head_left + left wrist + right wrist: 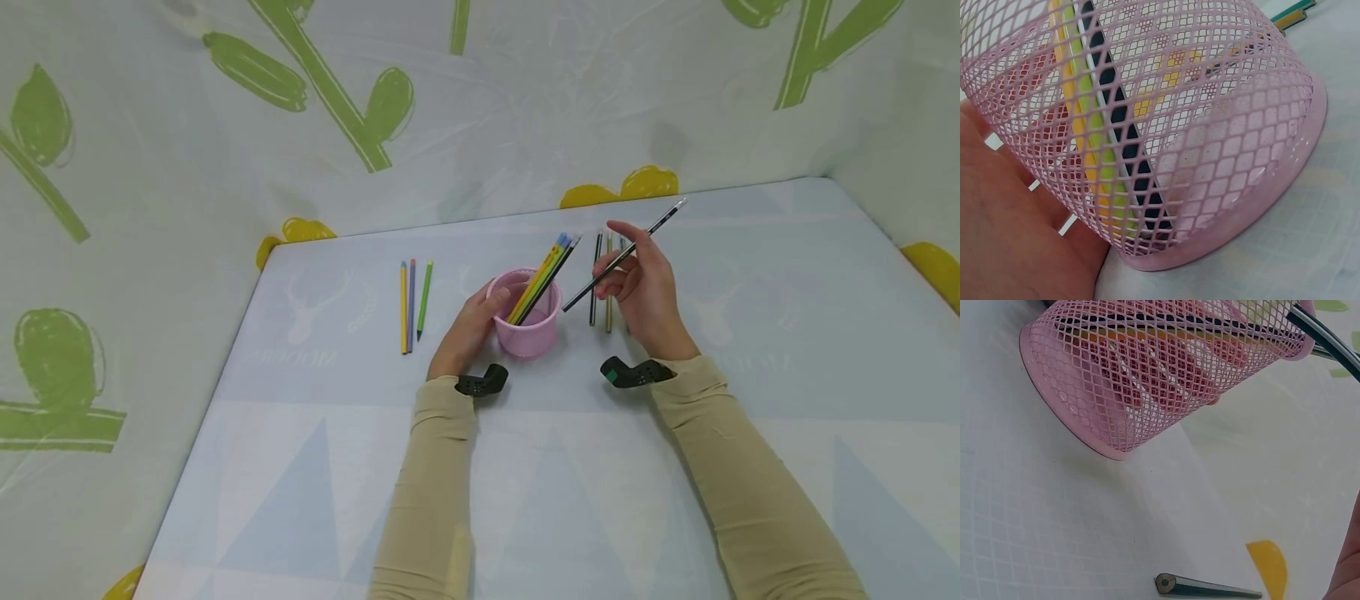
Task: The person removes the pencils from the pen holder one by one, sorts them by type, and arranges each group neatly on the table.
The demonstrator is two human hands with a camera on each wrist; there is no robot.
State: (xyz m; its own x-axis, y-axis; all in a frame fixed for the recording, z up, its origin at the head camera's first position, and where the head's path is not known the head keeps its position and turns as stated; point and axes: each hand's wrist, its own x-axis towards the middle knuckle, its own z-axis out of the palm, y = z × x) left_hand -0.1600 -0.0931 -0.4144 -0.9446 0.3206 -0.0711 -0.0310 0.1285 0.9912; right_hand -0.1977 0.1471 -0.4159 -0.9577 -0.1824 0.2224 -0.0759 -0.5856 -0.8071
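Note:
My left hand (467, 332) grips a pink mesh pencil cup (527, 340) from its left side, the thumb over the rim. Several pencils (538, 286) lean inside it toward the right: yellow, green and black ones show through the mesh (1241, 131) in the left wrist view. My right hand (647, 300) pinches a black-and-silver striped pencil (587, 289) at a slant. Its lower end is just right of the cup's rim, outside the cup. In the right wrist view that pencil (1325, 340) shows near the rim, and only an edge of the right hand (1346, 565) is visible.
Left of the cup lie a yellow pencil (403, 308), a purple pencil (412, 312) and a green pencil (425, 300). Behind the right hand lie a black pencil (593, 312) and a gold pencil (609, 319), partly hidden. A patterned cloth (300, 483) covers the table.

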